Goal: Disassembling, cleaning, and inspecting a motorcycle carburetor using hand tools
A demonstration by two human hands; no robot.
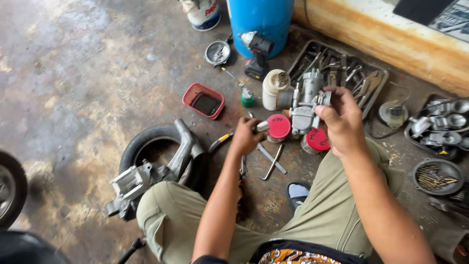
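My right hand [342, 120] gripped the carburetor [305, 105]; my left hand [246, 139] clutched a small metal tool [262, 126]. One slip risked dropping it onto the concrete floor [73, 73].

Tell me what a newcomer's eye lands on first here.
The metal carburetor held up at centre by the right hand, with the left hand gripping a small tool beside it. Two red lids lie just below, and a blue drum stands at top centre.

The right hand [342, 120] holds a metal carburetor [305, 100] up. The left hand [245, 139] grips a small silver tool [262, 126] beside it.
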